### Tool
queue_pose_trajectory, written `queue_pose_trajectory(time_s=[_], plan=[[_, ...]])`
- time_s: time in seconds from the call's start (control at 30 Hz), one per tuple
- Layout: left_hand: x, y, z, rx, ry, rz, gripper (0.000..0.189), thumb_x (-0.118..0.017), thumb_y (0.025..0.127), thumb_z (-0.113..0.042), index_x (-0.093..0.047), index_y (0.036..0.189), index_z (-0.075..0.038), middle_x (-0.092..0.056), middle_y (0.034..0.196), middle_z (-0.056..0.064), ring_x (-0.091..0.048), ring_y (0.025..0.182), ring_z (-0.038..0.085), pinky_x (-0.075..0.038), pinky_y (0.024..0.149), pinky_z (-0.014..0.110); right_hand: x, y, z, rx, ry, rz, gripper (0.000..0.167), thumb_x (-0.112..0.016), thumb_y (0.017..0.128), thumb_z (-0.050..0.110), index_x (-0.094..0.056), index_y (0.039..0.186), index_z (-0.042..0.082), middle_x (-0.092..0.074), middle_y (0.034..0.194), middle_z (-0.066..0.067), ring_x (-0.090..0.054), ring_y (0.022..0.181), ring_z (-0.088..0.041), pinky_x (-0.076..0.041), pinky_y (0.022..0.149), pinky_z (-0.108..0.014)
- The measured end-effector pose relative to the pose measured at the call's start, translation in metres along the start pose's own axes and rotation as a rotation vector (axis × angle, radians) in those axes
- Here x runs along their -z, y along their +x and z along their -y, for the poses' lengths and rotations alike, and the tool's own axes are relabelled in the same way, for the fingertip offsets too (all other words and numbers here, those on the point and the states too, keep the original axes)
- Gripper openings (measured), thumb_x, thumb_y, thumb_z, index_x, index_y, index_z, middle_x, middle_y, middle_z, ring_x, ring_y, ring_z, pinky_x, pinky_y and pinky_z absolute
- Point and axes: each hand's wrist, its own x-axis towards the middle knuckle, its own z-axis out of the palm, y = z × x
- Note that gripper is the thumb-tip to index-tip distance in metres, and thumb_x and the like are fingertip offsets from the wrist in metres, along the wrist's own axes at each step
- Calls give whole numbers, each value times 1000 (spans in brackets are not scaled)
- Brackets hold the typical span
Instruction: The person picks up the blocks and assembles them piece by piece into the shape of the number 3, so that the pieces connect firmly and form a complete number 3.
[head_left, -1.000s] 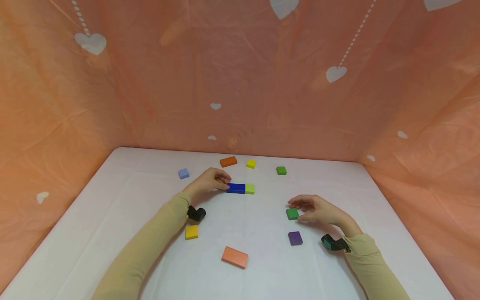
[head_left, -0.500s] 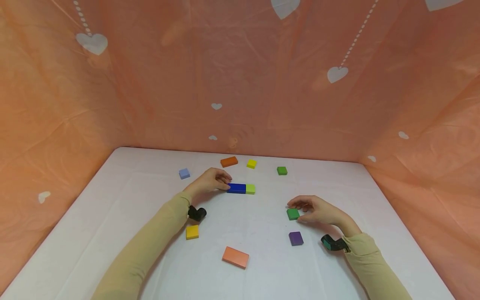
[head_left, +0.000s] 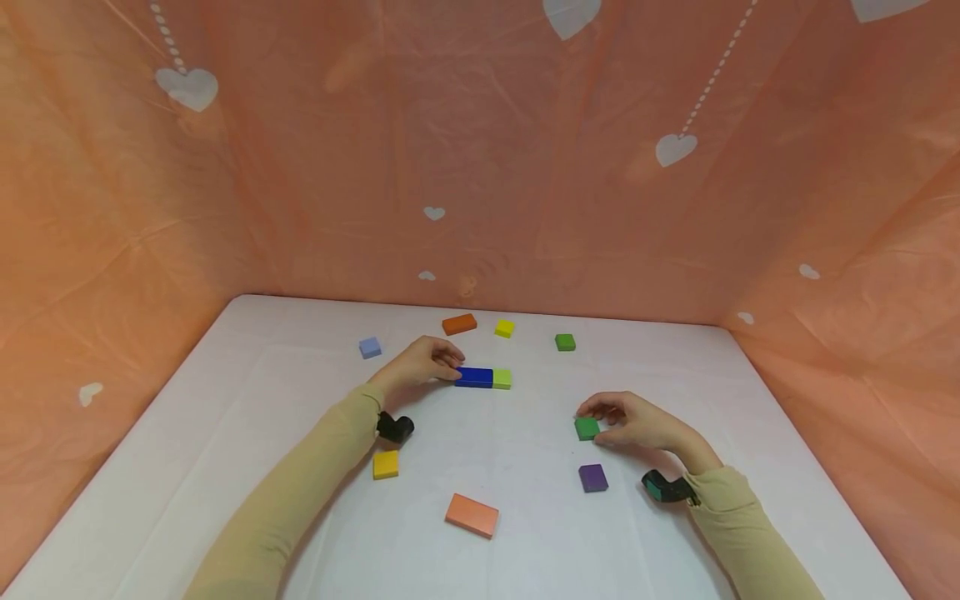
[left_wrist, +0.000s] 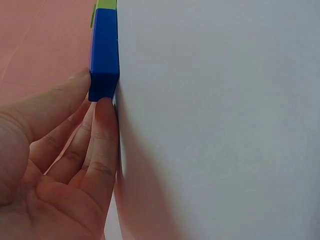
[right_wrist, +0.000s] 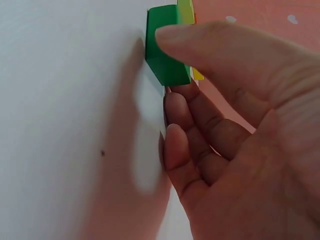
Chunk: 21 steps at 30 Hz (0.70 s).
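Blue block (head_left: 474, 377) lies flat on the worktop (head_left: 247, 400), toward the back edge, with the left hand (head_left: 417, 365) at its left end: thumb and a fingertip touch it, the other fingers loosely bent, and whether they truly pinch I cannot tell. Against its right end sits the lime block (head_left: 502, 379); an off-centre push from the left could swing this pair askew or open a gap. Farther right and farther from the back edge, the green block (head_left: 587, 429) is held between thumb and fingers of the right hand (head_left: 641, 419); it could twist or slip should the thumb press too near one corner. The left wrist view shows the fingertip against the blue block's end face, which the head view hides; the right wrist view shows the thumb lying across the green block's face, while only the head view plainly shows the blue and green blocks well apart.
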Motion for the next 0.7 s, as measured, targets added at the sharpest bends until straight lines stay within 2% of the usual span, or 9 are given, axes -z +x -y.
queue_pose_trajectory(time_s=[0.23, 0.47, 0.7], plan=[[0, 2, 2, -6, -4, 1, 30, -71, 86, -5, -63, 113, 4, -64, 94, 8, -59, 85, 19, -51, 79, 26, 1, 1, 2, 21, -29, -13, 32, -74, 82, 7, -64, 113, 2, -63, 106, -8, -56, 94, -22, -48, 81, -28], [1, 4, 4, -10, -6, 6, 30, -71, 85, -4, -63, 112, 4, -65, 94, 8, -59, 85, 18, -51, 78, 26, 1, 2, 2, 8, 2, -25, 34, -75, 81, 4, -64, 113, 1, -63, 105, -9, -56, 93, -26, -49, 80, -29], [1, 4, 4, -15, -1, 7, 29, -71, 85, -4, -64, 112, 4, -65, 94, 8, -59, 85, 18, -51, 77, 26, 3, 4, 4, -5, 17, -18, 34, -74, 82, 3, -63, 114, 0, -63, 107, -10, -56, 94, -23, -49, 81, -27]])
